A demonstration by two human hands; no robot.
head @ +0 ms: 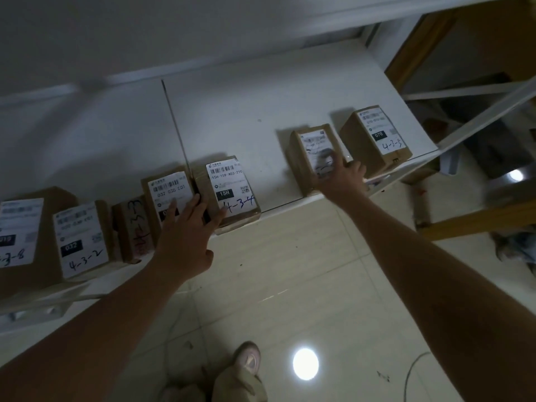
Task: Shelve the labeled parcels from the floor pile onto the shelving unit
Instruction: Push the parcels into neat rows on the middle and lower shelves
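Observation:
Several brown parcels with white labels stand in a row along the front of the white shelf (246,111). My left hand (185,236) lies with straight fingers across two of them, the parcel printed 032 (165,187) and the parcel marked 4-3-4 (235,181). A thin dark thing shows between its fingers; what it is I cannot tell. My right hand (342,178), blurred, presses spread fingers on the label of a parcel (301,152) further right. Just right of that one stands the parcel marked 4-3-5 (374,134), near the shelf's end.
At the left stand the parcels marked 4-3-8 (20,227), 4-3-2 (81,239) and a narrow one (133,224). Bare shelf lies between 4-3-4 and my right hand's parcel. Below are pale floor tiles with my shoe (249,358). A yellow frame (470,224) stands at the right.

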